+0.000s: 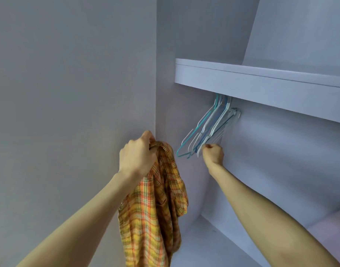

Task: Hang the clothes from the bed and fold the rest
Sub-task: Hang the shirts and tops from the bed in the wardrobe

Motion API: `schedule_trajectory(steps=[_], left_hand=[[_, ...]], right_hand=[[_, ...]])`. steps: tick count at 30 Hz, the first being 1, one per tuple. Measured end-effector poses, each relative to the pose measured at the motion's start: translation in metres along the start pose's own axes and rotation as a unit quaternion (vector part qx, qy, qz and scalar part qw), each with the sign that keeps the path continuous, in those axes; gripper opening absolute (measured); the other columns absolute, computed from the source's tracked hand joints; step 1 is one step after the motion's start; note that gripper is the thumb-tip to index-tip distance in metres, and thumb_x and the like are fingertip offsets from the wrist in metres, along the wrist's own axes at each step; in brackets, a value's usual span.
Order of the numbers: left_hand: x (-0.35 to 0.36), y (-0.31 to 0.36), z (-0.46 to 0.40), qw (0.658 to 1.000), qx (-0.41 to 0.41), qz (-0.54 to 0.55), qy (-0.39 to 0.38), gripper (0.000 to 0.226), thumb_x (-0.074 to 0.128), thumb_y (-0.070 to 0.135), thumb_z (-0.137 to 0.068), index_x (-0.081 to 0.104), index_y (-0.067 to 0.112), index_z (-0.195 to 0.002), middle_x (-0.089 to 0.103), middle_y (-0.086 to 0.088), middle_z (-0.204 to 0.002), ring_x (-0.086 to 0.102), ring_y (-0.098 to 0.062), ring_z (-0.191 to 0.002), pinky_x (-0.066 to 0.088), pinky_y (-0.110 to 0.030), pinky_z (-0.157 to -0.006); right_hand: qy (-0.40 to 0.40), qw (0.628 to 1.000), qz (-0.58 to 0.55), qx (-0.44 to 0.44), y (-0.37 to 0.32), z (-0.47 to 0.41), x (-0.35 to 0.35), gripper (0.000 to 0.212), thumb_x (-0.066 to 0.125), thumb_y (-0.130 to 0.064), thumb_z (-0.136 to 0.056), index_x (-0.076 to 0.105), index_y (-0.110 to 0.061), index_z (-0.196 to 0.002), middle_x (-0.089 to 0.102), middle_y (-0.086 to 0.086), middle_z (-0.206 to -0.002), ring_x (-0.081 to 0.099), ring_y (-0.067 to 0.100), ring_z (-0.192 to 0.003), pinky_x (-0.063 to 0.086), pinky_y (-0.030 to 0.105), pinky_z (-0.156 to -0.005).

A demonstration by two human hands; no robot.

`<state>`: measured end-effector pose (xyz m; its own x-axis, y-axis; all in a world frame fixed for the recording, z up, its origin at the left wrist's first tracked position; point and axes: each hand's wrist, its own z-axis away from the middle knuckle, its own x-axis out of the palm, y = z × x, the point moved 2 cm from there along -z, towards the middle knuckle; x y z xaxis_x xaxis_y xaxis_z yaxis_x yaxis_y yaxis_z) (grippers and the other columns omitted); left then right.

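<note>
The tops of the thin wire hangers [207,130], teal, blue and white, vanish behind the front edge of the pale grey wardrobe shelf [261,81], so I cannot see what they hang from. They bunch so tightly that I cannot count them. My right hand [213,154] faces away from me; its fingertips are hidden behind the knuckles, and which hanger they have hold of I cannot tell. My left hand [136,155] covers the bunched part of the orange and yellow plaid cotton shirt [155,209] that it grips, and the shirt's lower end is cut off by the bottom edge. Both my forearms run out of view there too.
</note>
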<state>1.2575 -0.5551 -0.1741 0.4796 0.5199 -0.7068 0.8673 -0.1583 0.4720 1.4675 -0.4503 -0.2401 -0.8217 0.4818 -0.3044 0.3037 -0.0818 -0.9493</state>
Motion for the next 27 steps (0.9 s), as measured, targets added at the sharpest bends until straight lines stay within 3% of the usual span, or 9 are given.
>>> schedule_trajectory(steps=[3, 7, 11, 17, 22, 27], left_hand=[[0.005, 0.004, 0.000, 1.000, 0.006, 0.008, -0.002, 0.017, 0.053, 0.020, -0.090, 0.056, 0.017, -0.106, 0.068, -0.004, -0.090, 0.060, -0.031, -0.082, 0.035, -0.030, -0.064], [0.006, 0.005, -0.001, 1.000, 0.006, 0.008, -0.008, 0.018, 0.053, 0.021, -0.090, 0.055, 0.018, -0.107, 0.068, -0.004, -0.091, 0.061, -0.031, -0.084, 0.038, -0.030, -0.065], [0.000, -0.002, -0.006, 1.000, 0.004, -0.003, -0.007, 0.014, 0.052, 0.022, -0.091, 0.055, 0.019, -0.103, 0.068, -0.004, -0.088, 0.060, -0.031, -0.081, 0.038, -0.030, -0.064], [-0.003, -0.007, -0.005, 1.000, 0.007, -0.004, -0.008, 0.013, 0.051, 0.019, -0.090, 0.056, 0.018, -0.101, 0.068, -0.005, -0.089, 0.060, -0.031, -0.081, 0.037, -0.031, -0.063], [0.004, -0.005, 0.005, 0.999, 0.008, 0.018, -0.029, 0.015, 0.051, 0.021, -0.090, 0.056, 0.018, -0.104, 0.068, -0.006, -0.091, 0.060, -0.032, -0.084, 0.040, -0.032, -0.066], [0.004, -0.003, 0.022, 0.997, -0.007, 0.067, -0.049, 0.016, 0.051, 0.021, -0.089, 0.056, 0.018, -0.104, 0.067, -0.006, -0.094, 0.060, -0.033, -0.086, 0.043, -0.035, -0.067]], right_hand=[[-0.008, 0.998, -0.060, 0.034, 0.003, -0.004, 0.003, 0.032, 0.055, -0.018, -0.090, 0.046, -0.009, -0.060, 0.050, 0.005, -0.064, 0.048, 0.026, -0.071, 0.038, 0.031, -0.065], [-0.028, 0.998, -0.020, 0.051, 0.003, -0.008, 0.011, 0.030, 0.059, -0.033, -0.088, 0.055, -0.006, -0.077, 0.057, 0.011, -0.080, 0.053, 0.026, -0.074, 0.043, 0.033, -0.067], [-0.040, 0.998, 0.016, 0.036, 0.000, -0.012, 0.024, 0.017, 0.057, -0.021, -0.087, 0.063, -0.006, -0.083, 0.063, 0.015, -0.089, 0.059, 0.030, -0.080, 0.043, 0.031, -0.068], [0.010, 0.999, -0.043, 0.018, 0.001, -0.007, 0.016, 0.005, 0.050, -0.006, -0.089, 0.050, -0.003, -0.092, 0.052, 0.012, -0.088, 0.047, 0.023, -0.081, 0.043, 0.035, -0.074], [0.008, 0.997, -0.080, 0.001, 0.000, -0.003, -0.015, 0.005, 0.043, -0.002, -0.090, 0.043, -0.006, -0.090, 0.050, 0.014, -0.088, 0.043, 0.022, -0.078, 0.030, 0.024, -0.054], [-0.013, 0.998, -0.067, 0.002, 0.013, 0.036, -0.048, 0.020, 0.040, 0.003, -0.088, 0.039, -0.011, -0.074, 0.043, 0.007, -0.064, 0.035, 0.017, -0.051, 0.030, 0.019, -0.042]])
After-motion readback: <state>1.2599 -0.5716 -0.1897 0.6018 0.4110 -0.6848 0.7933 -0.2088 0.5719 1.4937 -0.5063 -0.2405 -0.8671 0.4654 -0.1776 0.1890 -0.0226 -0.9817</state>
